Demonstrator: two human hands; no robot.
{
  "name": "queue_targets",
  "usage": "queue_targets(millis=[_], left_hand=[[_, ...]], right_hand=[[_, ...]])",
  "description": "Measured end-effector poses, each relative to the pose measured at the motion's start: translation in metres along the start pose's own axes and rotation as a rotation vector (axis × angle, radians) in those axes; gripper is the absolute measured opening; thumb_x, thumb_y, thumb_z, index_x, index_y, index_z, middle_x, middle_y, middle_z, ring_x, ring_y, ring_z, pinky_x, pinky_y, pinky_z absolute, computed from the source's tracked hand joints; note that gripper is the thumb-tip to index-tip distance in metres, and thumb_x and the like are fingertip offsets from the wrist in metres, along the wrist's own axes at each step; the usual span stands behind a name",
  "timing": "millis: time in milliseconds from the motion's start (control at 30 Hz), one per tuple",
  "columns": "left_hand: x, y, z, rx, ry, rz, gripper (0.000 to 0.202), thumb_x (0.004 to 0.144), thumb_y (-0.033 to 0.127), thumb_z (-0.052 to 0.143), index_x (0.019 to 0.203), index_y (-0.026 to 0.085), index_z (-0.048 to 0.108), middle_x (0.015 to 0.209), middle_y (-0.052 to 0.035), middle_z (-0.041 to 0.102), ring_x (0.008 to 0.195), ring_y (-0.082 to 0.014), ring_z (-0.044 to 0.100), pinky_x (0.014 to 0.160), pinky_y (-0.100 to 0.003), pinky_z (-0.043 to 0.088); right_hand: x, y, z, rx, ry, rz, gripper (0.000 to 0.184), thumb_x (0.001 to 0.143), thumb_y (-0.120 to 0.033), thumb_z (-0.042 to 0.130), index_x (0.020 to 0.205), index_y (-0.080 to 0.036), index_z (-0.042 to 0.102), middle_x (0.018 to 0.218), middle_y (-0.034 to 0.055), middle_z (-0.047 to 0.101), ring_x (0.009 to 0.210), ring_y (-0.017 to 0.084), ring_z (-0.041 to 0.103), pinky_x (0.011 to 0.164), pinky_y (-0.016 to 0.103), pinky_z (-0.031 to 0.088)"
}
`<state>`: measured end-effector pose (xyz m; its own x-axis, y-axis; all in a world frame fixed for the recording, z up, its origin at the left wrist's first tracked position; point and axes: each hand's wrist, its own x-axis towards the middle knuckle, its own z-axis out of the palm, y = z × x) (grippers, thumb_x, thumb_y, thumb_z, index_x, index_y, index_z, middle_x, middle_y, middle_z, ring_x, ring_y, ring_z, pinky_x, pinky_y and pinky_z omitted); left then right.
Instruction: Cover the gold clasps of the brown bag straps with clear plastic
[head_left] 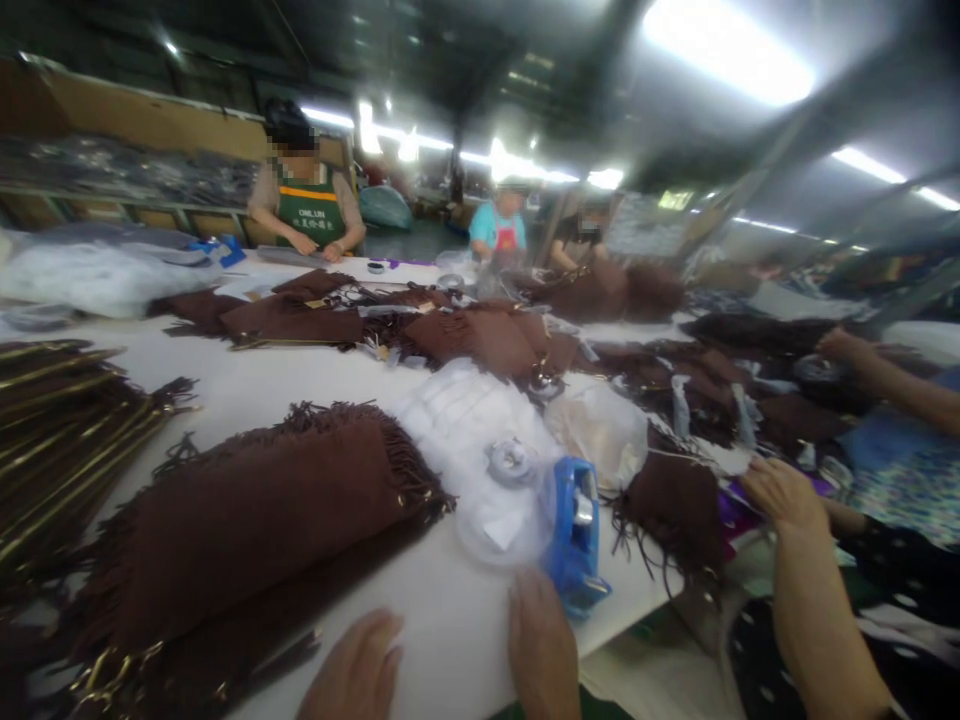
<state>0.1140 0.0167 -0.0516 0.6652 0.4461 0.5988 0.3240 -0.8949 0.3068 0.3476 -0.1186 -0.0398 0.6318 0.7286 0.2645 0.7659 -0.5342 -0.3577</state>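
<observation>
My left hand (356, 665) is low over the white table, fingers loosely stretched and holding nothing visible. To its right is my right hand (544, 645), fingers extended near the table edge, just below a blue tape dispenser (576, 535). Both hands are slightly blurred. A stack of dark brown fringed bags (262, 510) with gold-coloured rings lies left of my hands. Beyond my right hand sits a pile of white plastic bags (480, 430) with a roll of clear tape (511, 460) on top.
Brown pieces with gold zippers (60, 450) fan out at far left. More brown fringed bags (472, 340) cross the table's middle. At right, a co-worker's arm (810, 580) reaches toward a brown bag (675, 495). A person in a green apron (307, 205) works across the table.
</observation>
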Motion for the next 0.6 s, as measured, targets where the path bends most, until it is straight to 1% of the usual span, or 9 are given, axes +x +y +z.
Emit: queue_targets(millis=[67, 133, 167, 200, 267, 333, 400, 467, 600], left_hand=[[0.042, 0.037, 0.035, 0.008, -0.115, 0.041, 0.041, 0.089, 0.019, 0.05, 0.13, 0.02, 0.05, 0.123, -0.0097, 0.063, 0.112, -0.0246, 0.06, 0.094, -0.039, 0.053], [0.081, 0.061, 0.067, -0.048, -0.244, 0.034, 0.053, 0.085, 0.009, 0.051, 0.137, 0.018, 0.043, 0.14, -0.0114, 0.05, 0.131, -0.0283, 0.044, 0.106, -0.047, 0.041], [0.098, 0.067, 0.081, -0.113, -0.298, 0.003, 0.05, 0.084, 0.005, 0.052, 0.131, 0.019, 0.049, 0.141, -0.0104, 0.05, 0.133, -0.0288, 0.04, 0.108, -0.048, 0.036], [0.112, 0.067, 0.093, -0.18, -0.348, -0.055, 0.039, 0.083, 0.003, 0.053, 0.118, 0.02, 0.059, 0.135, -0.0095, 0.055, 0.131, -0.0281, 0.042, 0.108, -0.047, 0.034], [0.135, 0.057, 0.112, -0.218, -0.371, -0.16, 0.015, 0.085, 0.009, 0.053, 0.09, 0.018, 0.065, 0.109, -0.0093, 0.067, 0.112, -0.027, 0.055, 0.097, -0.043, 0.04], [0.151, 0.039, 0.126, -0.222, -0.363, -0.293, 0.018, 0.09, 0.019, 0.049, 0.075, 0.017, 0.061, 0.081, -0.0065, 0.067, 0.085, -0.0228, 0.062, 0.077, -0.034, 0.045], [0.161, 0.022, 0.135, -0.234, -0.355, -0.429, 0.026, 0.092, 0.024, 0.044, 0.069, 0.018, 0.056, 0.063, -0.0021, 0.06, 0.065, -0.0188, 0.058, 0.059, -0.028, 0.038], [0.166, 0.011, 0.142, -0.264, -0.352, -0.52, 0.029, 0.091, 0.028, 0.043, 0.065, 0.019, 0.052, 0.056, 0.0012, 0.053, 0.056, -0.0165, 0.054, 0.051, -0.025, 0.03], [0.167, 0.009, 0.146, -0.351, -0.338, -0.574, 0.029, 0.09, 0.032, 0.043, 0.064, 0.02, 0.049, 0.055, 0.0038, 0.048, 0.055, -0.0143, 0.049, 0.051, -0.025, 0.025]], right_hand=[[-0.003, -0.003, 0.001, 0.002, -0.004, -0.001, 0.027, 0.094, -0.035, 0.055, 0.117, -0.021, 0.059, 0.122, 0.008, 0.059, 0.101, 0.02, 0.061, 0.087, 0.04, 0.052], [-0.004, -0.004, 0.001, 0.002, -0.022, -0.005, 0.028, 0.094, -0.032, 0.055, 0.118, -0.019, 0.059, 0.12, 0.0086, 0.061, 0.102, 0.02, 0.061, 0.089, 0.04, 0.052], [-0.005, -0.003, 0.001, -0.01, -0.04, 0.012, 0.029, 0.094, -0.03, 0.054, 0.12, -0.019, 0.059, 0.121, 0.009, 0.062, 0.104, 0.021, 0.062, 0.089, 0.04, 0.051], [-0.005, -0.001, 0.0, -0.032, -0.061, 0.045, 0.03, 0.093, -0.029, 0.054, 0.122, -0.021, 0.059, 0.123, 0.0091, 0.062, 0.107, 0.022, 0.061, 0.09, 0.038, 0.051], [-0.004, 0.003, -0.001, -0.088, -0.102, 0.13, 0.037, 0.091, -0.028, 0.056, 0.128, -0.022, 0.055, 0.129, 0.0091, 0.059, 0.112, 0.024, 0.06, 0.09, 0.038, 0.051], [-0.001, 0.006, 0.0, -0.132, -0.127, 0.197, 0.041, 0.091, -0.032, 0.057, 0.131, -0.024, 0.052, 0.133, 0.0094, 0.056, 0.112, 0.024, 0.06, 0.09, 0.04, 0.051], [0.006, 0.005, 0.002, -0.141, -0.143, 0.219, 0.042, 0.094, -0.034, 0.054, 0.133, -0.021, 0.049, 0.136, 0.0121, 0.054, 0.105, 0.023, 0.063, 0.087, 0.042, 0.053], [0.014, 0.0, 0.006, -0.159, -0.184, 0.255, 0.038, 0.098, -0.027, 0.042, 0.134, -0.015, 0.049, 0.141, 0.0174, 0.05, 0.096, 0.022, 0.068, 0.078, 0.037, 0.057], [0.017, -0.01, 0.016, -0.254, -0.369, 0.269, 0.047, 0.095, -0.009, 0.024, 0.137, -0.001, 0.043, 0.146, 0.0261, 0.037, 0.09, 0.023, 0.071, 0.07, 0.032, 0.059]])
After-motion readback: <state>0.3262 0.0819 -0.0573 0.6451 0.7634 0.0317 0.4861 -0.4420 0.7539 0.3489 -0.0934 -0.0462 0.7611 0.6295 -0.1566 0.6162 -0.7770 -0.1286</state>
